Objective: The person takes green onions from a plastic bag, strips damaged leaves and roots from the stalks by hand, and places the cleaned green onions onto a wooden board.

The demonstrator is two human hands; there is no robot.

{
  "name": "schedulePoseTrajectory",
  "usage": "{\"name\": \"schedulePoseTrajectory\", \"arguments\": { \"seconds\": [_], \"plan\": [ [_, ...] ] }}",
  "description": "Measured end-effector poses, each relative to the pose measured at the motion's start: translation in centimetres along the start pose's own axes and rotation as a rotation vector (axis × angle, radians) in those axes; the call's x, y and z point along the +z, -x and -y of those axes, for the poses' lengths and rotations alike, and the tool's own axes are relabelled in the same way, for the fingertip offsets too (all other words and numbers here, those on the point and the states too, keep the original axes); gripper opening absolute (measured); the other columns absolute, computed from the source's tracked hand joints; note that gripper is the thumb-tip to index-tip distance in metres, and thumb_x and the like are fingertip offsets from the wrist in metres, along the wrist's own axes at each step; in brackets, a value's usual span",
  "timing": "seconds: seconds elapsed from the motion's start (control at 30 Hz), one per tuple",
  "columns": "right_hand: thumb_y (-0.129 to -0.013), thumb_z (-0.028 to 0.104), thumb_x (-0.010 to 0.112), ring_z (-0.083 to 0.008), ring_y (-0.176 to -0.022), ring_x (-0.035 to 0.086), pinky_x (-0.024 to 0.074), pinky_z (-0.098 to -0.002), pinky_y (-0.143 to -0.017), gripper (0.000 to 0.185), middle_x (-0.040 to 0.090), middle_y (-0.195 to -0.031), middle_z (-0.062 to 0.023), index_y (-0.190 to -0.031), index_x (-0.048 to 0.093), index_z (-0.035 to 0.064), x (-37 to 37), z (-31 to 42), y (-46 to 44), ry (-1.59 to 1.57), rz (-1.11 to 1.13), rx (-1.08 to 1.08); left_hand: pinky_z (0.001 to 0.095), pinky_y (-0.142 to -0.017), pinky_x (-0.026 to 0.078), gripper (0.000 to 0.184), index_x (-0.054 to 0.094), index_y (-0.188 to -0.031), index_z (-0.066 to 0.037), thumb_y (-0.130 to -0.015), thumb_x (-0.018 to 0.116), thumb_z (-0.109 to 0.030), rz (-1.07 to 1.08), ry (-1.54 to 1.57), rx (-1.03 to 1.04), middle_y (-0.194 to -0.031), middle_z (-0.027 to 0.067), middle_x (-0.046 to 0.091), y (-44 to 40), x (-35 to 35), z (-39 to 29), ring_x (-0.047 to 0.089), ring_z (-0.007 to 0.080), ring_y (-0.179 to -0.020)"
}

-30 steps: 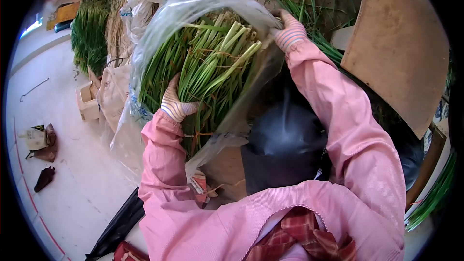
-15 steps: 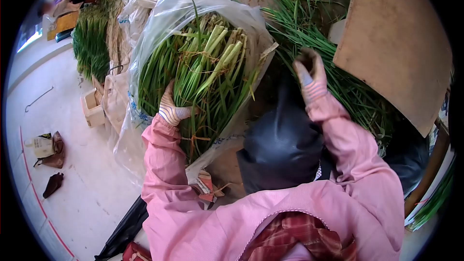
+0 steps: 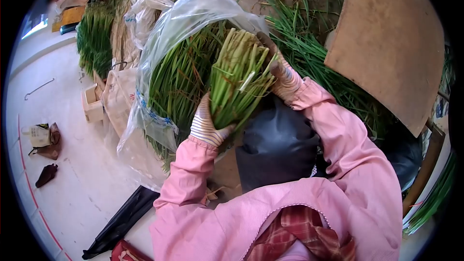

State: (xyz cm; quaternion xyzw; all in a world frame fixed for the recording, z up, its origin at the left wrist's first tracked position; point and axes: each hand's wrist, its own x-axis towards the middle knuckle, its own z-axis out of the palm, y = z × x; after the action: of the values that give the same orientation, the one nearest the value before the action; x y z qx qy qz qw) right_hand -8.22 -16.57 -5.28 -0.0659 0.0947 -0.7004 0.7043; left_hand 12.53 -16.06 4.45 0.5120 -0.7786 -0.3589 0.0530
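Note:
Both of my hands wear striped gloves. My left hand [image 3: 210, 124] is wrapped round the lower left side of a bundle of green stalks [image 3: 236, 75], its pale cut ends pointing up. My right hand [image 3: 281, 70] grips the same bundle at its upper right side, near the cut ends. Left of the bundle, more green stalks [image 3: 181, 70] lie inside an open clear plastic bag [image 3: 153, 43], whose rim stands around them at the top and left.
Loose green stalks [image 3: 302, 43] lie at the upper right beside a brown board [image 3: 386, 43]. A white plastic box [image 3: 92, 104] and upright green bunches [image 3: 94, 38] are on the left. A black wrapped object [image 3: 121, 220] lies lower left. People are partly visible at the upper left.
My right hand has let go of the bag and come in to grip the bundle. My left hand has moved right with the bundle, now apart from the stalks left in the bag.

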Motion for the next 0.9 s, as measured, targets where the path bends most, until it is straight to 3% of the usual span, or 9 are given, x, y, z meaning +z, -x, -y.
{"name": "schedulePoseTrajectory", "arguments": {
  "seconds": [0.13,0.17,0.27,0.37,0.47,0.67,0.77,0.83,0.9],
  "plan": [
    [-0.069,0.004,0.061,-0.0257,-0.106,0.046,0.0395,-0.0402,-0.089,0.064,0.046,-0.117,-0.0113,-0.126,0.031,0.0064,-2.1,0.2,-0.5,-0.118,-0.146,0.114,0.0349,-0.086,0.039,0.085,0.034,-0.122,0.000,-0.054,0.077,-0.027,0.400,-0.071,-0.005,-0.105,0.0205,0.051,-1.7,-3.5,-2.3,0.050,0.0326,-0.098],
    [-0.070,0.002,0.059,-0.0262,-0.102,0.049,0.0405,-0.0408,-0.088,0.060,0.048,-0.113,-0.0117,-0.124,0.033,0.0051,-2.4,0.2,-1.2,-0.144,-0.124,0.130,0.0347,-0.086,0.039,0.082,0.036,-0.121,0.000,-0.056,0.075,-0.032,0.518,-0.308,-0.056,-0.106,0.0196,0.051,-3.8,-5.3,-4.8,0.051,0.0311,-0.098],
    [-0.071,0.001,0.053,-0.0276,-0.096,0.053,0.0418,-0.0421,-0.087,0.050,0.053,-0.107,-0.0130,-0.119,0.039,0.0023,-2.6,0.2,-1.4,-0.158,-0.128,0.192,0.0345,-0.089,0.037,0.090,0.033,-0.122,0.002,-0.051,0.079,-0.028,0.070,-0.402,0.244,-0.111,0.0220,0.048,-8.1,-4.9,-6.2,0.047,0.0296,-0.103],
    [-0.074,0.007,0.053,-0.0281,-0.101,0.050,0.0402,-0.0434,-0.088,0.045,0.052,-0.110,-0.0133,-0.118,0.041,0.0036,-2.2,0.9,-1.3,-0.285,-0.144,0.229,0.0329,-0.091,0.035,0.102,0.023,-0.126,0.002,-0.048,0.081,-0.029,0.021,0.019,0.148,-0.110,0.0201,0.047,-11.3,-0.3,-4.6,0.045,0.0275,-0.105],
    [-0.070,0.044,0.061,-0.0247,-0.103,0.048,0.0373,-0.0405,-0.091,0.065,0.050,-0.113,-0.0101,-0.119,0.041,0.0067,-1.0,1.2,-1.6,-0.305,-0.129,0.224,0.0339,-0.088,0.037,0.094,0.027,-0.123,0.002,-0.049,0.080,-0.025,0.002,-0.218,0.075,-0.111,0.0213,0.046,-11.0,1.8,-4.7,0.046,0.0319,-0.103],
    [-0.058,0.053,0.066,-0.0222,-0.108,0.043,0.0342,-0.0355,-0.093,0.088,0.045,-0.117,-0.0069,-0.125,0.031,0.0080,1.1,2.1,1.9,0.099,-0.027,0.111,0.0353,-0.089,0.035,0.067,0.027,-0.124,0.004,-0.070,0.060,-0.016,-0.161,-0.131,0.391,-0.112,0.0228,0.044,-5.5,5.4,-6.1,0.045,0.0348,-0.103],
    [-0.062,0.039,0.071,-0.0217,-0.107,0.043,0.0350,-0.0342,-0.092,0.081,0.044,-0.116,-0.0075,-0.124,0.032,0.0068,1.0,2.6,2.3,0.209,-0.170,0.113,0.0311,-0.091,0.033,0.054,0.030,-0.125,0.001,-0.079,0.055,-0.015,0.068,0.230,0.316,-0.118,0.0178,0.042,-4.3,4.8,-6.5,0.043,0.0259,-0.109],
    [-0.068,0.016,0.067,-0.0197,-0.098,0.049,0.0404,-0.0320,-0.086,0.059,0.051,-0.107,-0.0078,-0.119,0.039,0.0051,2.7,3.3,1.4,0.189,-0.291,0.197,0.0296,-0.088,0.035,0.049,0.038,-0.120,0.001,-0.078,0.058,-0.013,0.091,0.346,0.211,-0.112,0.0152,0.048,-4.6,4.3,-6.6,0.046,0.0208,-0.105],
    [-0.069,0.009,0.064,-0.0189,-0.084,0.056,0.0472,-0.0312,-0.075,0.047,0.056,-0.095,-0.0081,-0.112,0.045,0.0029,0.0,2.5,0.2,0.152,-0.268,0.199,0.0268,-0.081,0.040,0.035,0.050,-0.108,0.001,-0.076,0.060,-0.011,0.055,0.485,0.032,-0.098,0.0119,0.056,-5.6,3.4,-6.5,0.053,0.0164,-0.093]
  ]
}}
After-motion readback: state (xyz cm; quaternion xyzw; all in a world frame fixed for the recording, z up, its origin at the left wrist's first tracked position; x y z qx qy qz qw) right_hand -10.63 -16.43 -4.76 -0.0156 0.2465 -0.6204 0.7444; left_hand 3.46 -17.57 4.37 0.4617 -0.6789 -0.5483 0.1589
